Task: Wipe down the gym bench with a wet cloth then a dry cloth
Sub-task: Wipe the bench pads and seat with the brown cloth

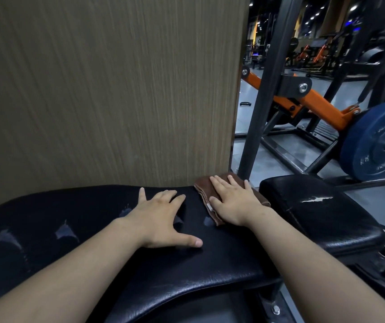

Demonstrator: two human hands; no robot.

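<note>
Wear patches (65,231) on the left of the gym bench (210,271) could snag fabric and hold moisture. Left grip (161,217) rests flat on the pad, fingers spread apart, holding nothing; on a damp surface this bracing palm is likely to slide. Brown cloth (203,188), folded, lies at the pad's far edge under the right grip (233,201), whose fingers press straight and unclamped; an outward stroke may push it off the edge or into the gap before the seat pad (326,220). Tear (316,199) there could catch and widen. Whether the cloth is wet cannot be determined.
</note>
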